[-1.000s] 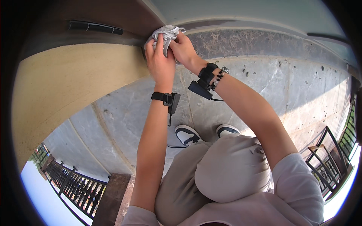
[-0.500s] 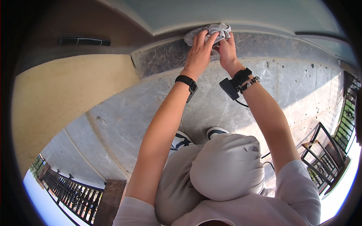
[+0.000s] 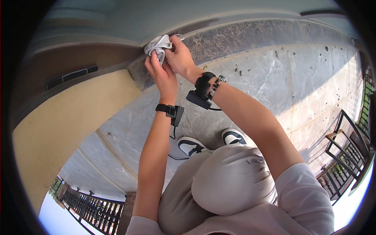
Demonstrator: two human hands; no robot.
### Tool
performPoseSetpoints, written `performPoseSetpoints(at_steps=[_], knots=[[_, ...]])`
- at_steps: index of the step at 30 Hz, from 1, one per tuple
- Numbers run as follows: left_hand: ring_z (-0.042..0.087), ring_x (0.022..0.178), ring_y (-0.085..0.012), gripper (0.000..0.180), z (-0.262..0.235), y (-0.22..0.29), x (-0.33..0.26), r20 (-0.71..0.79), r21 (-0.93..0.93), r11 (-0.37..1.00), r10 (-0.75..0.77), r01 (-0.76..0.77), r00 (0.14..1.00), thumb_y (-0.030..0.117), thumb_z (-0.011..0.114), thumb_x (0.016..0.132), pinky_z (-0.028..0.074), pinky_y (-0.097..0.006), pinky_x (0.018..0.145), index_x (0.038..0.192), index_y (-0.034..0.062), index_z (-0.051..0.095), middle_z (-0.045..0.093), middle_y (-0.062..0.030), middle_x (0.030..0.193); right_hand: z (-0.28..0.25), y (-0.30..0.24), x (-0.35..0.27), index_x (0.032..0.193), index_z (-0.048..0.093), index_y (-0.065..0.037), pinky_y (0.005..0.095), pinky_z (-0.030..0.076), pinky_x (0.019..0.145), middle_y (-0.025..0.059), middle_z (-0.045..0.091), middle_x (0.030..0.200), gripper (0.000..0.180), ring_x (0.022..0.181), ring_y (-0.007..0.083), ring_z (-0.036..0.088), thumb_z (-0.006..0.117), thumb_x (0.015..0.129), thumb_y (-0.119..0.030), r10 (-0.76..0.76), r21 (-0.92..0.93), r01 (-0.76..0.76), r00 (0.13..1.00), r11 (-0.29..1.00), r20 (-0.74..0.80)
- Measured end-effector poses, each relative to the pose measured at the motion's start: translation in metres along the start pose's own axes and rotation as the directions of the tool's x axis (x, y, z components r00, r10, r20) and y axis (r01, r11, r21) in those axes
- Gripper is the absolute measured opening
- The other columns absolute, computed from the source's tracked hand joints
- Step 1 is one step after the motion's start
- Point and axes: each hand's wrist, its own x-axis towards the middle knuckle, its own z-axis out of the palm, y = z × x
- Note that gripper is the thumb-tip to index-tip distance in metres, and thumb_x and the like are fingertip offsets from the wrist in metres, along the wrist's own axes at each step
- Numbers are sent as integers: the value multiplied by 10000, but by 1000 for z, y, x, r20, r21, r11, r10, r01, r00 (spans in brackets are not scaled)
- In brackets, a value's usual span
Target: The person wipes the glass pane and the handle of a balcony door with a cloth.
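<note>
One grey cloth (image 3: pixel 158 44) is in play, bunched into a wad and held by two hands at the foot of the wall, where the dark marble skirting (image 3: pixel 250 35) meets the brown band (image 3: pixel 90 58) beside it. The left hand (image 3: pixel 161 74) comes up from below with its fingers (image 3: pixel 154 62) pressed together and laid flat against the underside of the cloth, fingertips touching the fabric. The right hand (image 3: pixel 181 56) sits just right of those fingers, curled over the cloth's right edge so that its fingers pinch a fold between thumb and fingertips; the two hands touch each other at the heels. Each wrist carries one black strap with a small black device: the left wrist device (image 3: pixel 174 113) well below the fingers, the right wrist device (image 3: pixel 199 98) below and right of them, with one beaded bracelet (image 3: pixel 216 84) beside it. Far beneath the fingers lie two shoes (image 3: pixel 192 145), black and white, standing on the grey stone floor (image 3: pixel 297 86). One dark slot-shaped vent (image 3: pixel 70 76) is set in the brown band left of the fingers. One black metal railing (image 3: pixel 344 149) stands off to the right and another railing (image 3: pixel 90 209) far below left. No container shows anywhere in view.
</note>
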Motion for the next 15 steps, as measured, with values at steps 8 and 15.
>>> performPoseSetpoints(at_steps=[8, 15], knots=[[471, 1394, -430, 577, 15, 27, 19, 243, 58, 975, 193, -213, 951, 4, 587, 1004, 433, -483, 1114, 1555, 68, 428, 397, -218, 1511, -25, 7, 7, 1285, 492, -32, 446, 541, 867, 250, 712, 1102, 251, 999, 380, 709, 495, 1072, -163, 59, 324, 38, 957, 945, -284], [486, 1362, -442, 695, 64, 97, 45, 464, 186, 916, 237, -355, 854, -74, 616, 894, 506, -499, 1081, 1541, 78, 413, 422, -196, 1460, -124, -18, 34, 1324, 439, -23, 469, 544, 900, 284, 691, 1156, 324, 1063, 376, 701, 515, 1026, -126, 120, 50, -110, 948, 993, -295]])
